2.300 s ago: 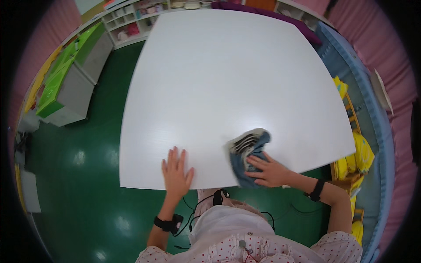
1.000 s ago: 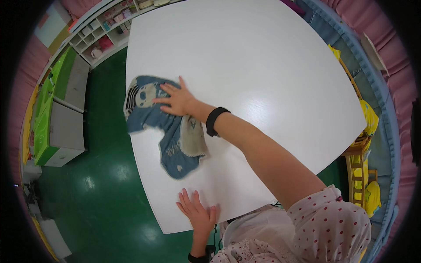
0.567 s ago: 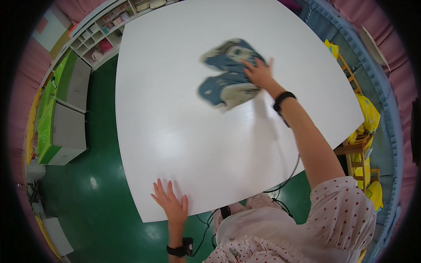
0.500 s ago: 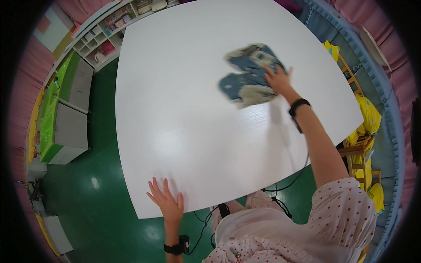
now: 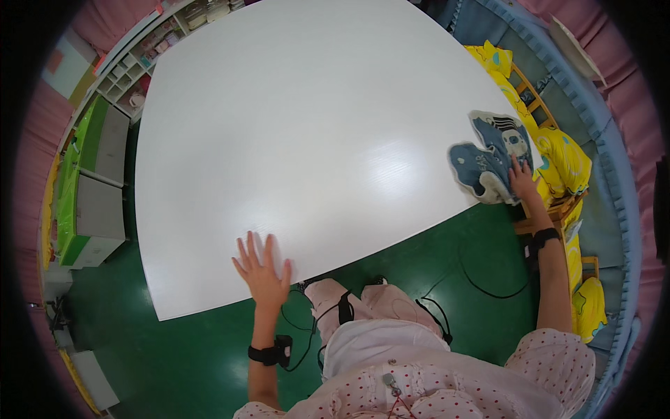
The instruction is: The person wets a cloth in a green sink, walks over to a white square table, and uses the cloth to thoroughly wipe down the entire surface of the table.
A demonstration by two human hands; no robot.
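A blue-and-cream cloth [image 5: 492, 164] with a printed animal figure lies folded unevenly at the right corner of the white table [image 5: 279, 126]. My right hand [image 5: 523, 183] rests on the cloth's right part, fingers stretched out and pressing it down. Near the table's front edge, my left hand [image 5: 264, 276] is spread with its palm toward the tabletop and holds nothing. Each wrist wears a black band.
Wooden chairs [image 5: 551, 209] with yellow covers [image 5: 567, 162] stand along the table's right side. Green-and-grey cabinets [image 5: 101, 209] and a white shelf unit [image 5: 125, 73] are at the left. Black cables [image 5: 488, 293] hang below the table's front edge.
My right hand has slid the cloth rightward and nearer, from the table's middle to its right corner. The view has shifted; my left hand stays spread near the front edge.
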